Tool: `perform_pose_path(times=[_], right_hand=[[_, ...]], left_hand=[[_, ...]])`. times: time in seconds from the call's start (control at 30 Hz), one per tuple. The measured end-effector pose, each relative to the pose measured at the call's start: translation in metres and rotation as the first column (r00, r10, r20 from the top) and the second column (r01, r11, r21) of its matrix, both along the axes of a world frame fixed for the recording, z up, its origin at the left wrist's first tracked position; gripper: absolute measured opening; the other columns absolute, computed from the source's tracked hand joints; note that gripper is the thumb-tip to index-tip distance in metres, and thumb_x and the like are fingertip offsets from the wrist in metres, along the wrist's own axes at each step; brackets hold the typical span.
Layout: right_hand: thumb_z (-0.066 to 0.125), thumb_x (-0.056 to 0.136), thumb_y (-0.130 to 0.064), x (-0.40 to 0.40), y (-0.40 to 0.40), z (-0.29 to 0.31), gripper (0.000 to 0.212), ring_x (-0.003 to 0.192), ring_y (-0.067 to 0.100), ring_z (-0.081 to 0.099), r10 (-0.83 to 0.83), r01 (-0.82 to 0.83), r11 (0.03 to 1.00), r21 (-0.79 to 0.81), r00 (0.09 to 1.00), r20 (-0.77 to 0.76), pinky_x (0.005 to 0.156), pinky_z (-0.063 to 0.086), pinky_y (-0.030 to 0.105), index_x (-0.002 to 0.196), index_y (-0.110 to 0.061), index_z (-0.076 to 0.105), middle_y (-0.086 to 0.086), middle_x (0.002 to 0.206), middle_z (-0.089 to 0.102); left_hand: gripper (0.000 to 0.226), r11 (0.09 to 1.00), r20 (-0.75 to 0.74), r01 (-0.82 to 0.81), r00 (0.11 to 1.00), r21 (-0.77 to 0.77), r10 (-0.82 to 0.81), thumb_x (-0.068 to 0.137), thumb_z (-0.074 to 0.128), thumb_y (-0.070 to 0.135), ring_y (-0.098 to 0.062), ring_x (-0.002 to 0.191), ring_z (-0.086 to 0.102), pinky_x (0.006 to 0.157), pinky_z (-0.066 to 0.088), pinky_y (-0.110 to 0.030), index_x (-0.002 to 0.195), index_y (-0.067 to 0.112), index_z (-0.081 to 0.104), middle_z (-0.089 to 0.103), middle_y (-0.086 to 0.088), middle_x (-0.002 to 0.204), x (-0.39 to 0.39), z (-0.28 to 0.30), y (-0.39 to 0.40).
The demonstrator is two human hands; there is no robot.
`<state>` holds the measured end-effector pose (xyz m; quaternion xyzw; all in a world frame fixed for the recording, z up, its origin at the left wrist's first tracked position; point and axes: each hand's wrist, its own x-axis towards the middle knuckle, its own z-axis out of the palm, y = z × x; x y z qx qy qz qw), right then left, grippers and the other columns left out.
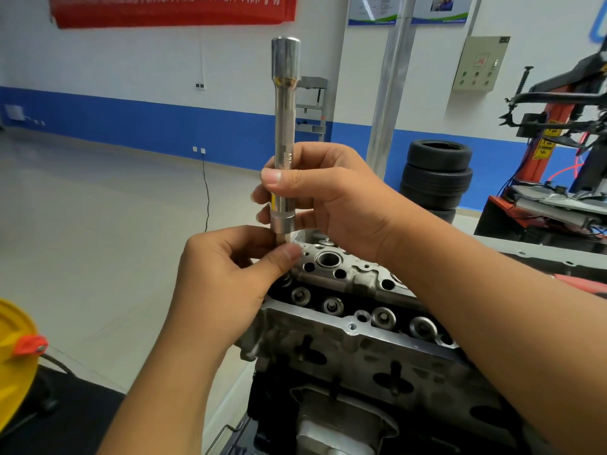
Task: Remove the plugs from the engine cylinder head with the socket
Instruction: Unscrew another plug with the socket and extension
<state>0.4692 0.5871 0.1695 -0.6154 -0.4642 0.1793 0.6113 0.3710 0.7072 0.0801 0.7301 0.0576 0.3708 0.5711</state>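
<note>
Typical shop room: white wall (131,60) with a blue band, red banner (174,8) up top, pale floor (98,224), stacked tires (437,175) by the wall.

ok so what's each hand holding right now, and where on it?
The right hand grips the long socket around its lower shaft, upright. The left hand pinches something at the socket's bottom end; what it is cannot be told.

Socket (285,126) — polished, glossy metal, a knurled band mid-shaft; below it, cylinder head (354,326) — dull, rough-cast grey metal.
</note>
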Motion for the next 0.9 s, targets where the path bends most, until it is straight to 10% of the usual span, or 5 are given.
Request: perform_pose_path(times=[0.17, 0.33, 0.43, 0.7, 0.9], right_hand=[[0.078, 0.086, -0.016, 0.001, 0.001, -0.002, 0.018, 0.079, 0.024, 0.074, -0.005, 0.006, 0.999, 0.037, 1.0, -0.009, 0.068, 0.059, 0.033, 0.095, -0.007, 0.065, 0.012, 0.087, 0.074], [0.075, 0.089, -0.022, 0.0, 0.001, -0.001, 0.018, 0.081, 0.033, 0.075, 0.003, -0.003, 0.997, 0.078, 1.0, -0.005, 0.067, 0.059, 0.036, 0.085, -0.014, 0.059, 0.014, 0.089, 0.076], [0.07, 0.095, -0.022, 0.001, 0.002, -0.001, 0.017, 0.081, 0.033, 0.075, 0.006, -0.007, 0.997, 0.072, 1.0, 0.012, 0.069, 0.059, 0.038, 0.085, -0.014, 0.059, 0.014, 0.091, 0.076], [0.054, 0.107, -0.028, 0.001, 0.004, -0.001, 0.025, 0.09, 0.032, 0.074, 0.068, -0.067, 0.998, -0.008, 0.998, 0.013, 0.082, 0.058, 0.043, 0.11, -0.006, 0.067, 0.011, 0.103, 0.076], [0.068, 0.097, -0.024, 0.001, 0.002, -0.002, 0.015, 0.081, 0.033, 0.075, 0.032, -0.033, 0.998, 0.05, 0.999, 0.021, 0.069, 0.06, 0.039, 0.093, -0.013, 0.06, 0.013, 0.092, 0.077]], left_hand=[[0.016, 0.998, -0.02, 0.058, 0.998, 0.028, -0.057, 0.097, 0.073, 0.027, -0.007, 0.089, 0.074, 0.093, 0.056, -0.048, 0.093, 0.042, 0.079, 0.08, 0.014, 0.089, 0.001, -0.002, -0.003], [0.033, 0.998, 0.063, -0.051, 0.997, -0.041, 0.053, 0.057, 0.083, 0.056, -0.015, 0.075, 0.073, 0.08, 0.06, -0.048, 0.083, 0.037, 0.075, 0.077, 0.01, 0.076, 0.001, -0.001, -0.007], [0.021, 1.0, 0.06, -0.001, 0.998, 0.008, 0.001, 0.076, 0.082, 0.059, -0.012, 0.081, 0.072, 0.08, 0.057, -0.042, 0.091, 0.045, 0.077, 0.078, 0.011, 0.081, 0.003, -0.002, -0.006], [0.021, 0.999, 0.042, -0.042, 0.998, -0.032, 0.043, 0.095, 0.075, 0.023, -0.01, 0.083, 0.074, 0.082, 0.057, -0.037, 0.093, 0.044, 0.076, 0.078, 0.012, 0.083, 0.005, -0.01, -0.001], [0.024, 0.996, 0.039, -0.05, 0.998, -0.079, 0.053, 0.07, 0.074, 0.059, -0.018, 0.08, 0.071, 0.075, 0.055, -0.039, 0.083, 0.039, 0.078, 0.076, 0.013, 0.078, 0.005, -0.01, -0.007]])
